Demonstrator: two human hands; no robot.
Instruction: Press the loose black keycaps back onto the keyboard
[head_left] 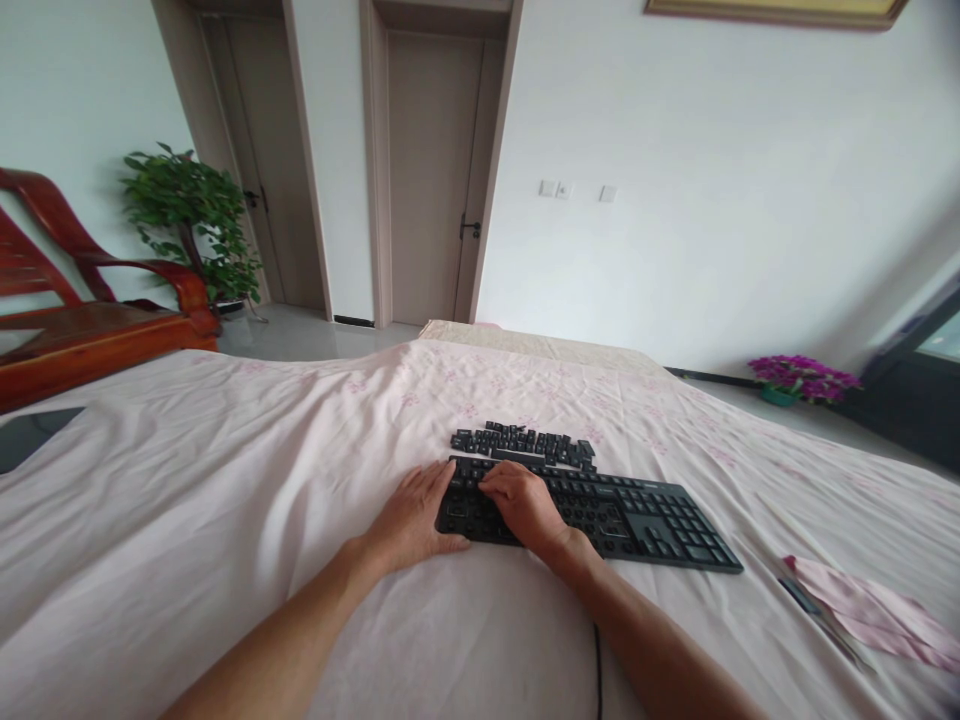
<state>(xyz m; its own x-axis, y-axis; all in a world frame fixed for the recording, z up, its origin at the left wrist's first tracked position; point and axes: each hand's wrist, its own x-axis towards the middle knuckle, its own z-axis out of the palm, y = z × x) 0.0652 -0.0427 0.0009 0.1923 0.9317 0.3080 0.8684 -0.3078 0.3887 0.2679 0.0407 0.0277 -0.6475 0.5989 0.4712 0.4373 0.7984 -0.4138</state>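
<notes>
A black computer keyboard (652, 525) lies on the cloth, many of its key sockets bare and the number pad at its right end still capped. My left hand (416, 515) grips its left end, fingers along the upper corner and thumb at the near edge. Over the upper left key rows, my right hand (521, 503) is closed with fingertips pressed together and down; what they hold, if anything, is hidden. Loose black keycaps (517, 438) sit in rows just beyond the keyboard, a long space bar (517, 457) among them.
A pink flowered cloth (300, 480) covers the surface. To the right lie a pink rag (877, 605) and a thin tool with a dark handle (801, 596). A dark flat object (34, 437) rests at the left edge. The keyboard's cable (598, 670) runs toward me.
</notes>
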